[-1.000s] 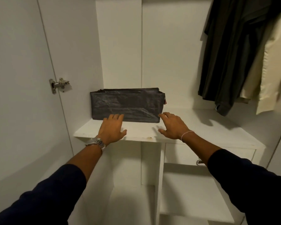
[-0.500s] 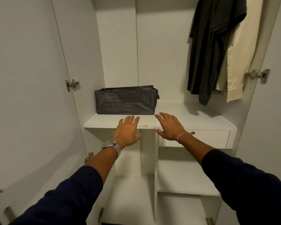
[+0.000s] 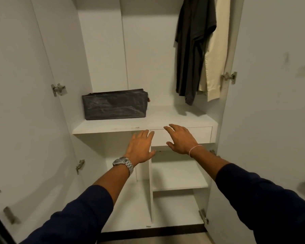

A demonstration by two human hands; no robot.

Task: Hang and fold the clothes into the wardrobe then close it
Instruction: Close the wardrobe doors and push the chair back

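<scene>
Wardrobe [image 3: 102, 50] stands open, both doors swung wide: left door [image 3: 16, 103] and right door [image 3: 275, 103] w/ metal hinges showing along their inner edges. Both hands are held out in front of the main shelf's [image 3: 165, 118] front edge, touching nothing I can make out. Left hand [image 3: 141, 147] palm down, fingers straight & together, holding nothing, just below the shelf lip; steel watch [image 3: 123, 163] on that wrist. Right hand [image 3: 180, 138] is just beside it, fingers spread & relaxed, also holding nothing, in front of the drawer face [image 3: 197, 134] under the shelf's right half; thin bracelet [image 3: 195, 149] at the wrist. Dark blue sleeves [image 3: 77, 217] on both arms.

Clothes: dark shirt [image 3: 192, 50] & cream garment [image 3: 217, 50] hang at upper right, cream one nearest the right side wall, hems well above the shelf. Grey storage bag [image 3: 114, 106] sits on the shelf's left-back part, near the left wall; the shelf's right half and front strip are bare. Below: vertical divider [image 3: 149, 191] splits two bays, right bay w/ one lower shelf [image 3: 178, 176].
</scene>
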